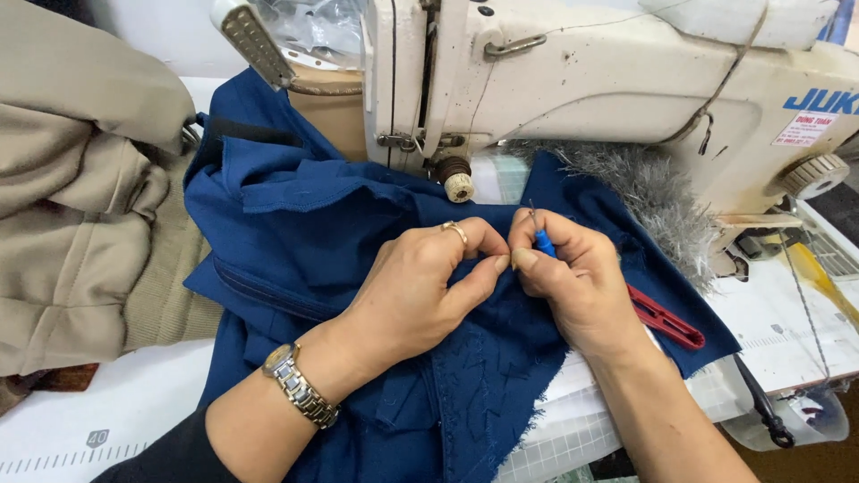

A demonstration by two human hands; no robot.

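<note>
The blue cloth [358, 268] lies on the bench [72, 420] under the sewing machine [582, 80]. The left hand [412, 286] pinches a fold of it. The right hand [573, 277] grips a small blue-handled picker [542, 240] and pokes its tip at the seam. Rows of stitches show below, so much unpicking looks left. Red snips [667, 319] lie close by.
</note>
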